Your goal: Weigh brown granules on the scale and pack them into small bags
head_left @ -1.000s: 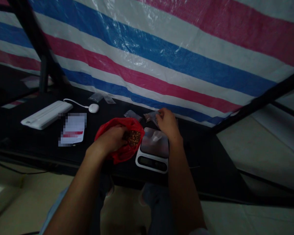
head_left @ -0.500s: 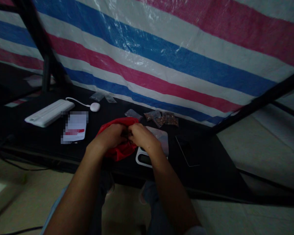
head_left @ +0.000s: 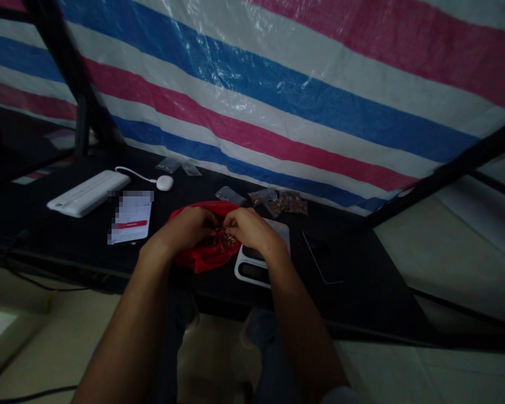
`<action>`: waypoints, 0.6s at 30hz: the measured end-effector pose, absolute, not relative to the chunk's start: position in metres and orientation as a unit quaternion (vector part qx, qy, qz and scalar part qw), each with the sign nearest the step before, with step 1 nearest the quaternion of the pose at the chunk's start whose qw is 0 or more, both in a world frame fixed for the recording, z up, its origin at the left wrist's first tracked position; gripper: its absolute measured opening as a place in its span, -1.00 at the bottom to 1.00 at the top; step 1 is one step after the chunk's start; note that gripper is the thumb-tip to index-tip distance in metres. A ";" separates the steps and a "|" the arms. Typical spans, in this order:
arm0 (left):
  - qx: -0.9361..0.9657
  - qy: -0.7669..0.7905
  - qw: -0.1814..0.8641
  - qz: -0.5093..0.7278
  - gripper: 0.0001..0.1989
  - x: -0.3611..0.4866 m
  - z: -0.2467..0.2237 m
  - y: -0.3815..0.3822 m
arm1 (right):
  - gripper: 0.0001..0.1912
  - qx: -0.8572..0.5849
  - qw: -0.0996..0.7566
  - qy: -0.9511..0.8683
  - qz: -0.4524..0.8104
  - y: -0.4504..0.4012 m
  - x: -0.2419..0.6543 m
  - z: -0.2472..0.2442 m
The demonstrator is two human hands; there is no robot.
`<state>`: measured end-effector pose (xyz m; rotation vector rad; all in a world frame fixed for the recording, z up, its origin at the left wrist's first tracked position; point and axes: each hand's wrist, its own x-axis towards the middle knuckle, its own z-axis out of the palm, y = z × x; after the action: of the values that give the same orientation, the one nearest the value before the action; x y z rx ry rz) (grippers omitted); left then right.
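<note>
A red plastic bag (head_left: 202, 261) lies open on the black table, with small brown pieces (head_left: 228, 240) inside it. Over its left part is my left hand (head_left: 192, 224), its fingers bent down into the bag's mouth and closed at the tips. My right hand (head_left: 248, 227) reaches in from the right, fingers pinched together near the left fingertips. Between the fingertips something small and clear seems to be held, too dim to make out. Under my right wrist sits a white scale (head_left: 252, 273), partly covered by the forearm.
Filled small bags (head_left: 292, 203) and a clear bag (head_left: 230, 195) lie behind the scale. To the left are a phone (head_left: 132, 219), a white power bank (head_left: 88, 193) and a round white piece (head_left: 164, 183) on a cable. A dark flat device (head_left: 323, 258) lies right. Striped sheeting (head_left: 252, 112) hangs behind.
My hands have shifted slightly apart within the bag's mouth, and the brown pieces now show below the fingers. The red bag's opening looks wider.
</note>
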<state>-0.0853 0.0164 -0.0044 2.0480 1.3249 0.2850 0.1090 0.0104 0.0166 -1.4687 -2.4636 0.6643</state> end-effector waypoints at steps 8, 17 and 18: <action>0.781 0.534 0.297 0.130 -0.72 -0.082 0.006 0.011 | -0.85 -0.542 0.198 -0.779 0.248 -0.007 0.158 0.058; 0.797 0.532 0.257 0.127 -0.71 -0.078 0.010 0.010 | -0.79 -0.623 0.132 -0.742 0.212 -0.011 0.182 0.060; 0.797 0.534 0.248 0.134 -0.71 -0.077 0.011 0.009 | -0.77 -0.626 0.131 -0.740 0.209 -0.010 0.182 0.059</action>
<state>-0.0772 0.0092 0.0106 2.1714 1.4564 0.3638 0.1822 -0.0104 0.0588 -1.8166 -2.1485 0.6080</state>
